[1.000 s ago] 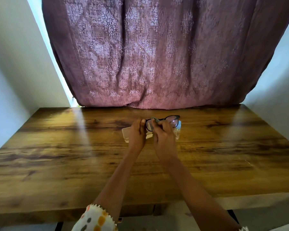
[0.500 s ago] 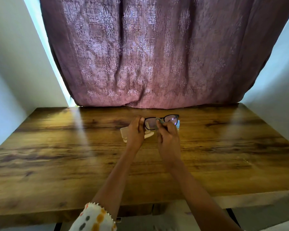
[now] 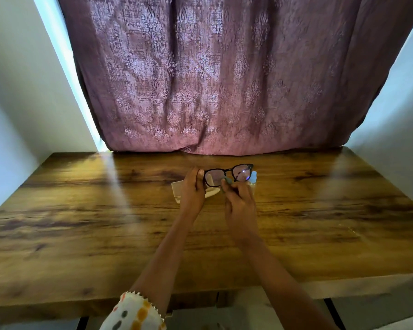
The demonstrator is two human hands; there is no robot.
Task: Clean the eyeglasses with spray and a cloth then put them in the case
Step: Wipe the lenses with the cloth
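Observation:
Black-framed eyeglasses [image 3: 234,173] are held upright above the middle of the wooden table [image 3: 81,222]. My left hand [image 3: 193,190] pinches the left end of the frame. My right hand [image 3: 240,206] holds a small grey-green cloth [image 3: 226,182] against the lower inner part of the left lens. A cream eyeglass case [image 3: 178,189] lies open on the table behind my left hand, mostly hidden by it. A pale blue spray bottle [image 3: 253,177] peeks out behind the right lens.
A mauve patterned curtain [image 3: 224,79] hangs at the table's far edge. White walls [image 3: 22,103] close in on both sides. The table's front edge [image 3: 343,284] runs near my forearms.
My right hand slid down and right off the left lens, so more of that lens shows. The glasses and my left hand stayed almost in place.

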